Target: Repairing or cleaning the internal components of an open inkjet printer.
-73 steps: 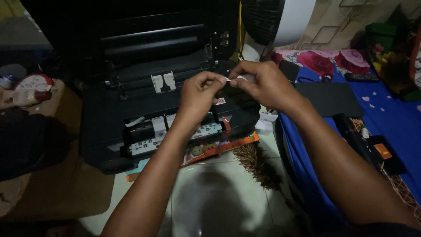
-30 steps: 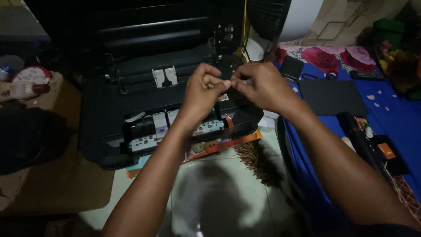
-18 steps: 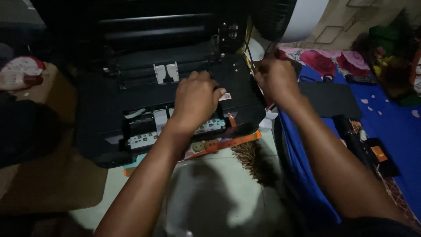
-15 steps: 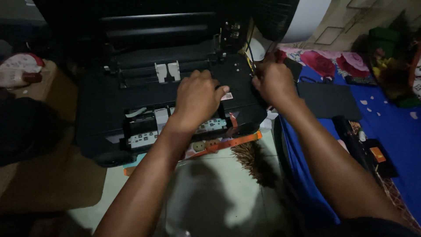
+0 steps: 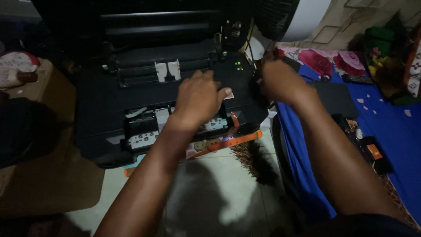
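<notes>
- Printer (image 5: 109,101): a black one with its top open, sitting low on the pale floor just ahead of the person, on an orange-edged printed sheet (image 5: 228,141) that sticks out at its front right corner
- A second ago both hands met in the air above the printer and pinched a small white scrap between their fingertips; now they have parted and dropped to the machine
- Left hand (image 5: 199,98) lies palm down on the printer's deck, fingers curled and close together, above the open bay where the white-labelled cartridges (image 5: 144,131) show; a small pale tab (image 5: 228,95) peeks out at its fingertips, touching the deck, and whether it is pinched or only pressed I cannot tell
- Right hand (image 5: 278,81) has gone to the printer's right edge, near the green lights (image 5: 238,66); it is blurred, fingers bent inward, and I cannot tell whether it holds anything
- My reading: the mid-air fiddling with the scrap is over and the work has shifted to the printer body itself
- Around it: a blue patterned cloth (image 5: 394,127) at right, a fan (image 5: 285,17) behind, a cardboard box (image 5: 26,87) at left
</notes>
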